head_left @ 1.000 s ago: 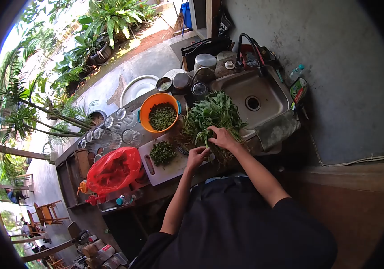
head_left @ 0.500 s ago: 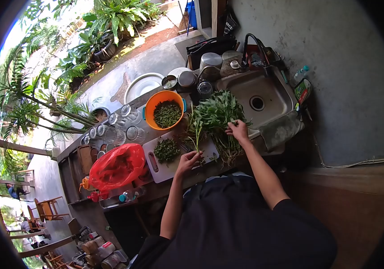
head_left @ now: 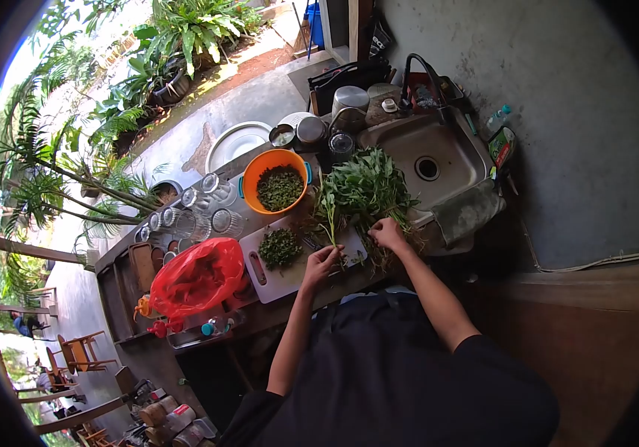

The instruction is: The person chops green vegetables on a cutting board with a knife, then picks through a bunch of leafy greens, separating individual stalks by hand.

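Note:
My left hand (head_left: 324, 262) is closed on a few leafy green stalks (head_left: 331, 223), which stick up from its fingers above the right part of the white cutting board (head_left: 263, 281). A large heap of leafy greens (head_left: 368, 182) lies to the right, its stems and roots toward my body. My right hand (head_left: 388, 235) is closed at the stems of that heap; what its fingertips pinch is too small to make out. Chopped greens (head_left: 280, 248) form a pile on the board. Behind it, an orange basin (head_left: 260, 160) with blue handles holds more chopped greens.
A red plastic bag (head_left: 198, 277) sits left of the board, with several upturned glasses (head_left: 178, 220) behind it. The steel sink (head_left: 450, 149) is at the right, a grey cloth (head_left: 468, 216) over its front edge. Metal pots (head_left: 349, 100) stand at the back.
My right hand has moved down and slightly left, from the leaves toward the stems of the heap. My left hand has shifted slightly up and right, still holding the stalks.

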`<control>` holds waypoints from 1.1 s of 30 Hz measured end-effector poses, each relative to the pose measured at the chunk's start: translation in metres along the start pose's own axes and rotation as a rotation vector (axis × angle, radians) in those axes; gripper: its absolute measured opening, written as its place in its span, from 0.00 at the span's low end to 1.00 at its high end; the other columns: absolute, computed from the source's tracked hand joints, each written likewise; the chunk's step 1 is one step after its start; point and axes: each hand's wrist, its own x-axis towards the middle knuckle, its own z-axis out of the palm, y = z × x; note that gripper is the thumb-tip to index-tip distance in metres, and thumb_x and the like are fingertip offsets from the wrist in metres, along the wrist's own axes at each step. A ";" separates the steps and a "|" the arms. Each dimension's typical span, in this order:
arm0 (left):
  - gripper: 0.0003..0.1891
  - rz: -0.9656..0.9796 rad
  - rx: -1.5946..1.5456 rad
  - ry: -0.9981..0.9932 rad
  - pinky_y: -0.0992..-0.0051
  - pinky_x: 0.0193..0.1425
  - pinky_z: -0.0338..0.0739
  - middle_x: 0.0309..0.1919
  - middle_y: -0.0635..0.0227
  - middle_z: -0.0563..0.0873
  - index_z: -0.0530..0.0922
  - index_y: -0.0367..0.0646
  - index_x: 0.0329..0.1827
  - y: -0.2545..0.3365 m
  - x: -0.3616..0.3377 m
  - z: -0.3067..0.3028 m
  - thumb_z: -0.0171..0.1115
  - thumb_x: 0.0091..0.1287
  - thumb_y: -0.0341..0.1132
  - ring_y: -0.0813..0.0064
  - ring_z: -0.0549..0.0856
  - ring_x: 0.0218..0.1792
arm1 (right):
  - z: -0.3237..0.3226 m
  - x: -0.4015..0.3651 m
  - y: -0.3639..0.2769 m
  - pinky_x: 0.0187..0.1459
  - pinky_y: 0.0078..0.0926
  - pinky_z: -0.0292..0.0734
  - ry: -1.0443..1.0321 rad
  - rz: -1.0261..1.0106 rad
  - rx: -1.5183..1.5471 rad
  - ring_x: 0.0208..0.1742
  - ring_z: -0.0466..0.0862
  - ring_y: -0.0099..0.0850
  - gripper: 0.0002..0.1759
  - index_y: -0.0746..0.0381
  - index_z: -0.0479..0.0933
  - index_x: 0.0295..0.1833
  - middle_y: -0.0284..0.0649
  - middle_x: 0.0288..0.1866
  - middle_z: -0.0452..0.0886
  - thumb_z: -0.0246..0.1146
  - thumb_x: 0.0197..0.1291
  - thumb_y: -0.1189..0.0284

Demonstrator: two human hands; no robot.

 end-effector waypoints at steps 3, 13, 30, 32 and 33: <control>0.15 -0.012 -0.021 0.007 0.81 0.38 0.79 0.40 0.76 0.87 0.82 0.42 0.58 0.004 0.001 0.004 0.60 0.76 0.40 0.87 0.83 0.37 | -0.032 -0.015 -0.007 0.32 0.26 0.86 -0.213 0.181 0.405 0.33 0.86 0.25 0.16 0.68 0.81 0.49 0.39 0.33 0.85 0.72 0.62 0.68; 0.17 -0.017 0.046 -0.066 0.74 0.48 0.84 0.45 0.65 0.88 0.75 0.39 0.64 0.026 0.006 0.032 0.57 0.78 0.37 0.77 0.87 0.45 | -0.095 -0.079 -0.057 0.35 0.23 0.87 -0.377 0.189 0.781 0.32 0.85 0.21 0.10 0.61 0.80 0.44 0.32 0.34 0.84 0.70 0.64 0.66; 0.12 0.285 0.183 0.098 0.81 0.41 0.79 0.39 0.71 0.89 0.82 0.37 0.53 0.040 -0.021 0.046 0.66 0.71 0.34 0.85 0.84 0.37 | -0.014 -0.109 -0.081 0.40 0.20 0.78 -0.214 -0.208 0.544 0.38 0.82 0.19 0.13 0.65 0.83 0.47 0.32 0.38 0.86 0.70 0.65 0.66; 0.12 0.273 0.154 0.096 0.82 0.38 0.76 0.36 0.73 0.88 0.83 0.36 0.52 0.037 -0.024 0.038 0.66 0.72 0.35 0.87 0.81 0.33 | -0.009 -0.110 -0.083 0.40 0.21 0.78 -0.223 -0.257 0.551 0.38 0.82 0.19 0.14 0.65 0.83 0.46 0.32 0.38 0.86 0.70 0.65 0.66; 0.12 0.275 0.152 0.105 0.82 0.38 0.76 0.36 0.73 0.88 0.83 0.36 0.52 0.039 -0.027 0.036 0.66 0.72 0.35 0.87 0.81 0.33 | -0.007 -0.110 -0.085 0.40 0.21 0.78 -0.219 -0.249 0.472 0.37 0.82 0.19 0.13 0.66 0.82 0.46 0.33 0.37 0.86 0.70 0.65 0.66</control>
